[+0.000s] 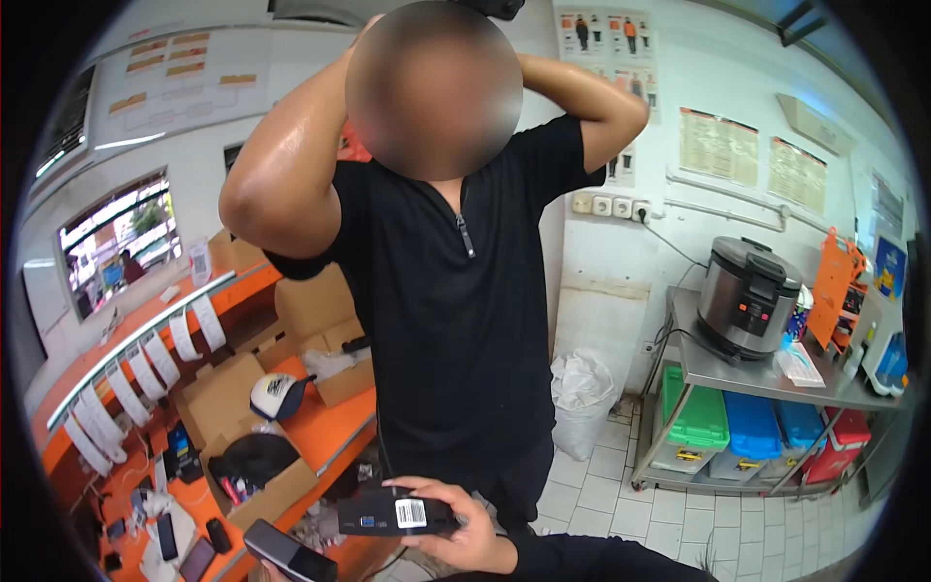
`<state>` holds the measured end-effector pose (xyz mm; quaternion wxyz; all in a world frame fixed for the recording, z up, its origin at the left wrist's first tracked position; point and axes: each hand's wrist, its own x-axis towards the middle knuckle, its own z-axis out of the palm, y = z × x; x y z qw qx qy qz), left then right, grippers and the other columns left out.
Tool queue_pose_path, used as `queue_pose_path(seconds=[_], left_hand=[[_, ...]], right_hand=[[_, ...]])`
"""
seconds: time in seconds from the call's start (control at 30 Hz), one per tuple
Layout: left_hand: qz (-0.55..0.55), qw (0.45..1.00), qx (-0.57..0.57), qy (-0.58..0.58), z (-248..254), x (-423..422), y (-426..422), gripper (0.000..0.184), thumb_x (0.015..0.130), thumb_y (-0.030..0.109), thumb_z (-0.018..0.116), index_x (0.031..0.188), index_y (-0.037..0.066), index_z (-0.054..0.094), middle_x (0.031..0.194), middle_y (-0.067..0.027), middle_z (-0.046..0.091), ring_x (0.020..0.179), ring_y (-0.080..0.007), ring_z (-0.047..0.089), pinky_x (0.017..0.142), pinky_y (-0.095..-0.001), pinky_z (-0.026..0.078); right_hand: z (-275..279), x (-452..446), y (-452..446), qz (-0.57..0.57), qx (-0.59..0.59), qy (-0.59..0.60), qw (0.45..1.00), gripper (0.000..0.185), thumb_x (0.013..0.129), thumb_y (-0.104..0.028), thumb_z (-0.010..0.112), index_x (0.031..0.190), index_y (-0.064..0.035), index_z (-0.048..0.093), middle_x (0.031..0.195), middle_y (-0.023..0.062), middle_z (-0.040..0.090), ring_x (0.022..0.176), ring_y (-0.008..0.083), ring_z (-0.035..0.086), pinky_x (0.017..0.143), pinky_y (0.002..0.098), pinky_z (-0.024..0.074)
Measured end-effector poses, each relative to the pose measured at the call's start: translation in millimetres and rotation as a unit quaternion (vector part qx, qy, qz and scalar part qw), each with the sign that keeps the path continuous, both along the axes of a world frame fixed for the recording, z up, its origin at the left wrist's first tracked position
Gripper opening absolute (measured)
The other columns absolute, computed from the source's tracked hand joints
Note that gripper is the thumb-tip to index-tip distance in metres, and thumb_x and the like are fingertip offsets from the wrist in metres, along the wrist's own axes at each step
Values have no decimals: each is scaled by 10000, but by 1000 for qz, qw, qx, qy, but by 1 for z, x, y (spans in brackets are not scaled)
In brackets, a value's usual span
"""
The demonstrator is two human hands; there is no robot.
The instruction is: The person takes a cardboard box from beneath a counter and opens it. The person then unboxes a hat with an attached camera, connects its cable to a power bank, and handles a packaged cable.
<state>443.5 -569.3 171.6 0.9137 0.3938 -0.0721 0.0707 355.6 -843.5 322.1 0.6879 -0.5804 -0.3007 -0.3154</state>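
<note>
My right hand (pixel 475 539) comes in from the lower right in a black sleeve, closed around a black boxy device (pixel 373 515). That device carries a white barcode label and has a small blue port on its near side. At the bottom edge, a dark phone-like handset (pixel 291 553) is tilted beside it. Only a bit of my left hand (pixel 274 573) shows under the handset, which it grips; the rest is out of frame. Directly in front stands a person in a black zip-neck shirt (pixel 456 330), both arms raised to the head.
To the left, an orange counter (pixel 335 436) bears open cardboard boxes (pixel 281 500), a cap (pixel 279 396), phones and cables. Paper strips (pixel 126 393) hang from a shelf. On the right, a steel table (pixel 718 376) holds a rice cooker (pixel 747 301), with lidded bins (pixel 693 417) below. A white sack (pixel 582 398) stands behind.
</note>
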Motion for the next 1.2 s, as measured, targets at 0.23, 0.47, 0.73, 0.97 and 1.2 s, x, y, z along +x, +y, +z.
queue_pose_path(seconds=[0.23, 0.47, 0.73, 0.97, 1.2], left_hand=[[83, 994, -50, -58, 35, -36, -25, 647, 843, 600, 339, 1053, 1, 466, 700, -141, 570, 596, -260, 575, 535, -344, 503], [105, 986, -78, -106, 53, -40, -43, 623, 840, 587, 379, 1010, -3, 486, 719, -132, 577, 619, -235, 597, 513, -309, 512], [96, 987, -88, -96, 54, -26, -56, 589, 855, 552, 361, 1041, 5, 473, 726, -143, 575, 576, -254, 592, 489, -322, 511], [11, 981, -172, -91, 50, 20, -31, 557, 817, 545, 462, 1152, 101, 492, 868, -114, 617, 695, -290, 620, 550, -376, 532], [-269, 905, -297, -145, 93, 91, -10, 677, 805, 557, 475, 1194, 6, 412, 1127, -170, 492, 1124, -347, 460, 778, -495, 486]], right_hand=[[-4, -14, -18, 36, 43, 9, 998, 471, 749, -32, 673, 1128, 17, 397, 1219, 239, 454, 1104, 260, 491, 937, 350, 383], [-2, -23, -29, 27, 71, 34, 997, 503, 748, -43, 681, 1156, 28, 397, 1211, 180, 477, 1093, 197, 491, 938, 311, 376], [-11, -12, -27, 3, 129, 90, 988, 506, 740, -67, 698, 1142, 23, 405, 1085, 108, 530, 995, 143, 513, 889, 273, 393], [2, 24, -10, -126, 115, 136, 976, 458, 755, -185, 677, 1085, 24, 439, 1013, 64, 518, 957, 107, 464, 863, 270, 375], [36, 111, 55, -90, 126, 180, 971, 346, 802, -138, 632, 1070, -30, 441, 726, -8, 527, 449, 1, 335, 395, 159, 256]])
